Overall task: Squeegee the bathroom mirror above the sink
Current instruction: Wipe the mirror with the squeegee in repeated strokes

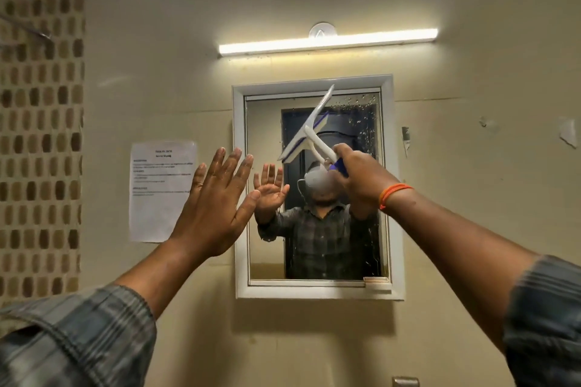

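Note:
A white-framed mirror (385, 229) hangs on the wall straight ahead, with water drops showing in its upper right corner. My right hand (361, 177) grips the blue-and-white handle of a white squeegee (306, 129), whose blade is tilted diagonally over the mirror's upper middle; whether the blade touches the glass I cannot tell. My left hand (213, 204) is raised flat with fingers spread, just left of the mirror frame and holding nothing. The mirror reflects both hands and the person in a checked shirt.
A lit tube light (328, 42) runs above the mirror. A printed paper sheet (160, 192) is stuck to the wall left of the mirror. Patterned tiles (41, 135) cover the far left wall. A metal fitting (405, 382) pokes up at the bottom edge.

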